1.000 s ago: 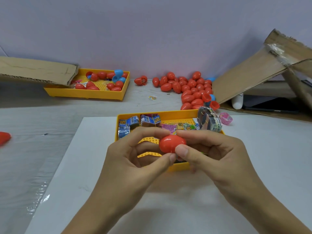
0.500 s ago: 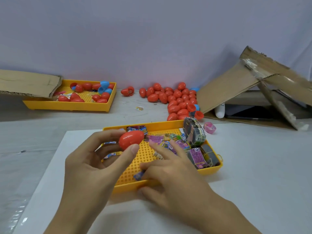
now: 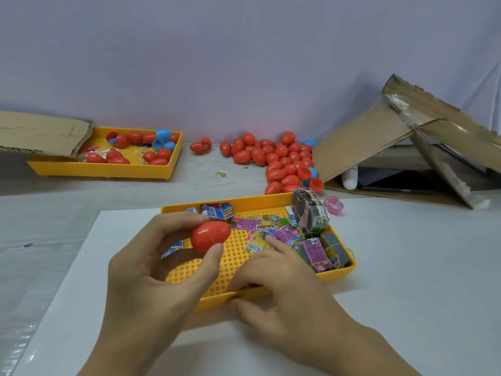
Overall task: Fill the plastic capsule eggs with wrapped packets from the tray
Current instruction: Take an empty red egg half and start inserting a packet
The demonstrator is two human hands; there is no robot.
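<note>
My left hand [image 3: 151,278] holds a closed red capsule egg [image 3: 210,236] between thumb and fingers, above the left part of the near yellow tray [image 3: 244,295]. My right hand [image 3: 282,289] lies in the tray with its fingers stretched towards the loose wrapped packets [image 3: 282,232]; its thumb rests at the tray's front wall. Whether a finger touches a packet is hidden. Banded bundles of packets [image 3: 311,213] stand at the tray's right end.
A heap of red eggs [image 3: 276,161] lies behind the tray, with a few blue halves. A second yellow tray [image 3: 108,169] with eggs sits far left under cardboard [image 3: 40,134]. A torn cardboard box [image 3: 406,142] leans at right. A pink ring [image 3: 333,206] lies beside the tray.
Both hands held the egg together a second ago. The right hand let go and dropped into the tray towards the packets; the left hand carried the egg leftward.
</note>
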